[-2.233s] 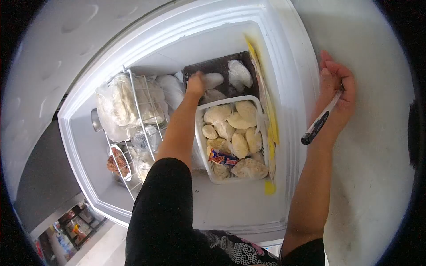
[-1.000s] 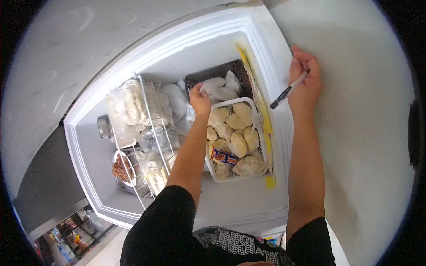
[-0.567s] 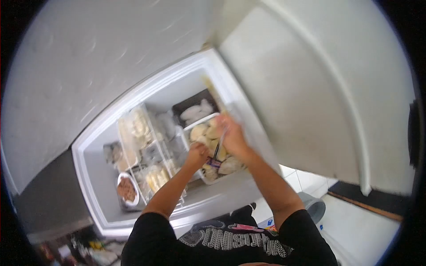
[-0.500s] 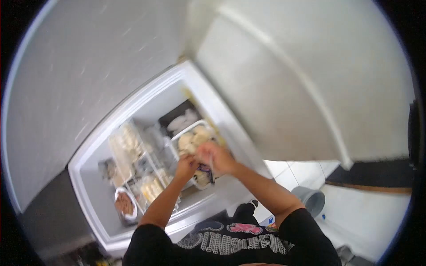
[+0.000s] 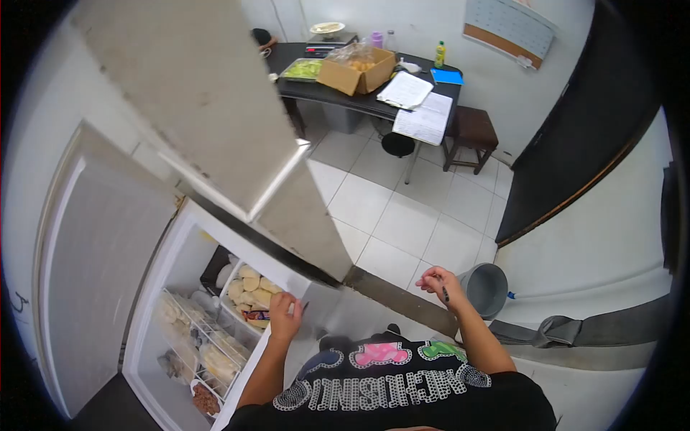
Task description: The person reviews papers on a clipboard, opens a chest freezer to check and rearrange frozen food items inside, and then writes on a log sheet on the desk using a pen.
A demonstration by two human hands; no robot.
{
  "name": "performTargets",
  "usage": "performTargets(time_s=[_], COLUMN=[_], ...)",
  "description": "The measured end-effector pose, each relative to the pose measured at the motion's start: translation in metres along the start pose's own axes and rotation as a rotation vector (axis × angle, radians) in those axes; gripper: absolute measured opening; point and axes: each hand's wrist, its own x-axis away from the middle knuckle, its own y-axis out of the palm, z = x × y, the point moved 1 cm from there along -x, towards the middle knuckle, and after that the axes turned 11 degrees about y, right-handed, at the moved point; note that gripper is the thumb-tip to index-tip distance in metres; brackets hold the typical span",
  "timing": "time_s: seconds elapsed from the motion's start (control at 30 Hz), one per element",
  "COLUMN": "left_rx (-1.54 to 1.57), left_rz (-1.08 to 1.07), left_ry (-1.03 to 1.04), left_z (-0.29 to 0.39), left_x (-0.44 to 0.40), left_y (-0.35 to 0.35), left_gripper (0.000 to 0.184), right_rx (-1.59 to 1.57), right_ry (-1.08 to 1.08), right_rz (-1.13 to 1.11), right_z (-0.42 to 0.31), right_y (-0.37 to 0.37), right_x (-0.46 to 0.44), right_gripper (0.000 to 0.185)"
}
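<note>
My left hand (image 5: 285, 314) is over the freezer's (image 5: 327, 305) near edge, fingers curled. A small dark thing, too small to name, shows at its fingertips. To the right, over the floor, my right hand (image 5: 440, 287) holds a pen (image 5: 445, 293) with its dark end pointing down. Inside the freezer, a white basket (image 5: 227, 305) holds pale bagged lumps and a blue-and-red packet (image 5: 256, 315). A dark basket (image 5: 213, 269) with a white bag sits behind it. Wire dividers (image 5: 205, 330) stand among bagged food, and a dish of brown food (image 5: 205, 399) lies near the front.
A grey bucket (image 5: 485, 290) stands right of my right hand. Farther off, a black table (image 5: 338, 100) bears a cardboard box (image 5: 357, 72), papers (image 5: 426, 118) and a scale (image 5: 330, 44). Beside it is a brown stool (image 5: 474, 129). A tall pale panel (image 5: 194, 93) rises beyond the freezer.
The view has swung up and right, bringing the table and room into sight. My hands, close together over the white basket before, are now far apart; the pen has moved away rightward from the freezer.
</note>
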Motion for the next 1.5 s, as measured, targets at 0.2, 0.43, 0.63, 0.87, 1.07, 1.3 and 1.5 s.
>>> performTargets(time_s=[0.2, 0.43, 0.63, 0.87, 1.07, 1.3, 1.5], left_rx=[0.126, 0.206, 0.333, 0.401, 0.232, -0.173, -0.241], left_rz=[-0.092, -0.111, -0.096, -0.072, -0.067, -0.541, -1.169], left_ry=[0.166, 0.274, 0.294, 0.322, 0.141, -0.739, -0.671], left_z=[0.053, 0.05, 0.042, 0.039, -0.02, -0.168, -0.178], left_x=[-0.068, -0.143, -0.221, -0.315, -0.324, -0.203, -0.118], left_y=[0.063, 0.132, 0.214, 0.288, 0.37, 0.499, 0.631], left_gripper=[0.011, 0.011, 0.012, 0.013, 0.01, 0.018, 0.032], right_rx=[-0.078, -0.164, -0.177, -0.347, -0.4, -0.278, -0.192], right_ry=[-0.06, -0.019, 0.227, 0.682, 0.753, 0.605, 0.65], right_rz=[0.136, 0.232, 0.391, 0.571, 0.574, 0.463, 0.368], right_z=[0.009, 0.003, 0.079, 0.18, 0.208, 0.195, 0.152], right_y=[-0.072, -0.113, -0.158, -0.192, -0.262, -0.414, -0.513], right_x=[0.004, -0.036, -0.059, -0.056, -0.107, -0.266, -0.329], right_gripper=[0.019, 0.014, 0.014, 0.01, 0.011, 0.012, 0.013])
